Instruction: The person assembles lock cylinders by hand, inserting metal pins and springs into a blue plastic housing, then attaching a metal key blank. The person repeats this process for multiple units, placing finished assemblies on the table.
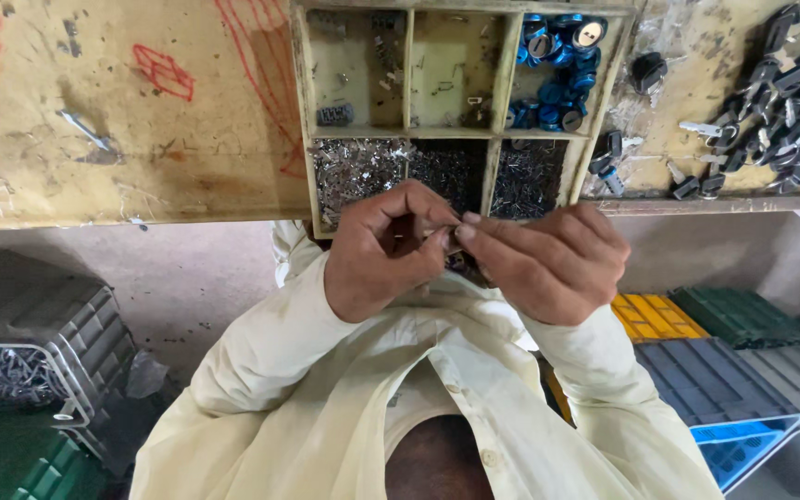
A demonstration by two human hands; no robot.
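A tiny, light, stiff grey metal part, judged easily dropped, is pinched between the fingertips of the left hand and right hand, just before the divided wooden tray on the counter.

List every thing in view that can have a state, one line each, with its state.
left hand: fingers curled, pinching a small part that is too small to identify.
right hand: fingertips meet the left hand's at that part.
divided tray: open, on the workbench.
blue round parts: heaped in the tray's upper right compartment.
small metal pieces: fill the lower compartments.
black-headed keys: scattered loose on the bench.
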